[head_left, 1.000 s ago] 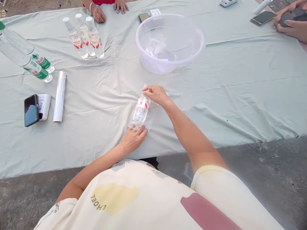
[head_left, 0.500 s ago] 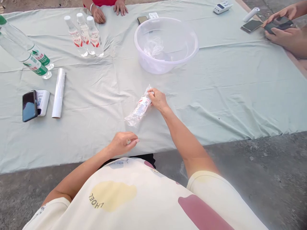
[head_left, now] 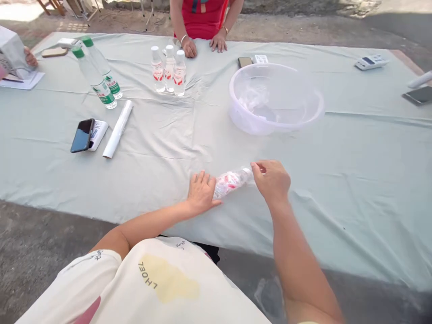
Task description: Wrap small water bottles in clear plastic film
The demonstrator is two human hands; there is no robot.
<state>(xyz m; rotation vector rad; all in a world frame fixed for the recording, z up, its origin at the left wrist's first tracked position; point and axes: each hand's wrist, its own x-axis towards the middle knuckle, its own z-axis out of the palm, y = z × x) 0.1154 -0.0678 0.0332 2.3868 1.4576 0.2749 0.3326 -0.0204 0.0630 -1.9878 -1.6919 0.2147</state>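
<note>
A small water bottle wrapped in clear plastic film [head_left: 231, 182] lies on its side on the pale green tablecloth [head_left: 354, 180]. My left hand [head_left: 201, 194] rests on the bottle's lower end, fingers stretched out flat over it. My right hand [head_left: 272, 180] is closed in a pinch at the bottle's cap end, gripping the wrap there. A clear plastic basin [head_left: 274, 97] with crumpled film inside stands just beyond.
Three small bottles [head_left: 168, 70] and two tall green-capped bottles [head_left: 97, 77] stand at the back left. A film roll [head_left: 117, 129], a phone [head_left: 83, 135] and a white device lie left. A person in red rests hands [head_left: 204, 45] on the far edge. Another phone [head_left: 418, 94] lies right.
The view swung up and left. My left hand moved from near the table edge back onto the bottle's lower end. The bottle now lies nearer the front edge, turned more sideways.
</note>
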